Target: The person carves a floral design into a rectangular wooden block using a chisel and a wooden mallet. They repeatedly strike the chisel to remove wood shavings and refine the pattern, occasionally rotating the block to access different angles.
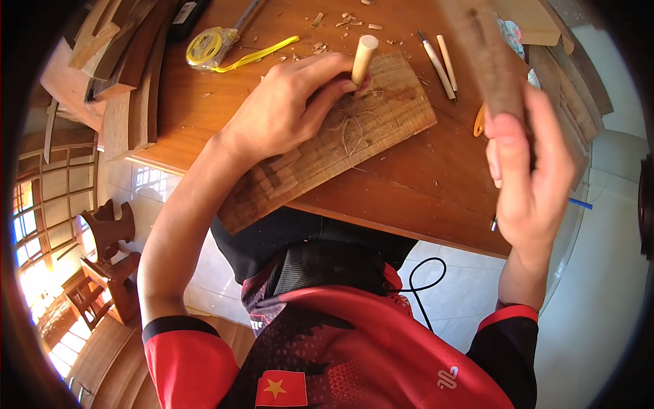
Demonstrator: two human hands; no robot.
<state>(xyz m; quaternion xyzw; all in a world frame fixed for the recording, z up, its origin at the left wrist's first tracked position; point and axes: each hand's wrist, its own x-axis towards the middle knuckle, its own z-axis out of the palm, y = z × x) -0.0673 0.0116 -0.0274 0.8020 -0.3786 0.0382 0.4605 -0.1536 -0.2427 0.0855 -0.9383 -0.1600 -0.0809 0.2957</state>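
My left hand grips the pale round handle of a carving tool, held upright on a rough wooden board; the blade end is hidden behind my fingers. The board lies at a slant over the table's front edge, with a petal-like outline cut into its top and a darker recessed patch near its left end. My right hand is closed around a long brown wooden piece, raised at the right and blurred at its upper end, apart from the tool handle.
On the table lie a yellow tape measure with strap, two slim light-handled tools, an orange item and wood shavings. Plank stacks flank both sides. Wooden furniture and a black cable are below.
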